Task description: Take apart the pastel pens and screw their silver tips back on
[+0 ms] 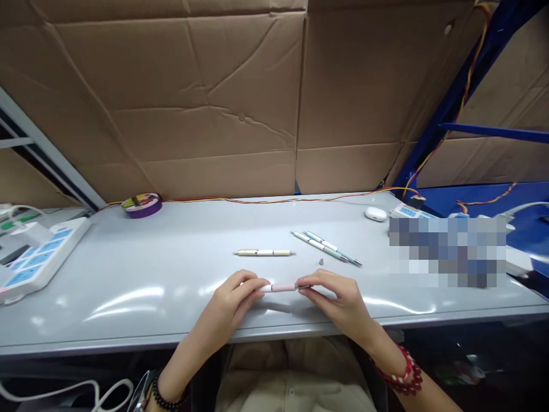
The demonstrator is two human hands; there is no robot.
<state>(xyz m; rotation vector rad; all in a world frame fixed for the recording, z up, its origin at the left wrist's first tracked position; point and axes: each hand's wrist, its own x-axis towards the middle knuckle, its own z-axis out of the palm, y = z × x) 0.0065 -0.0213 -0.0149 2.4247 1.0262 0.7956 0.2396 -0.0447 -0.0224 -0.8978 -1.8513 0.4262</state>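
Note:
Both hands hold one pink and white pen (281,288) level, just above the grey table (128,286) near its front edge. My left hand (238,297) pinches the pen's white left end. My right hand (332,297) pinches its right end, where a metal part shows. Beyond the hands a cream pen (263,252) lies flat. Two pale blue-green pens (328,247) lie side by side to its right. A tiny dark piece (321,262) rests on the table between those pens and my right hand.
A purple tape roll (142,205) sits at the back left, with a white and blue power strip (36,260) further left. A white earbud case (376,214) lies back right beside a blurred patch. Red-yellow wires run along the cardboard wall (214,114).

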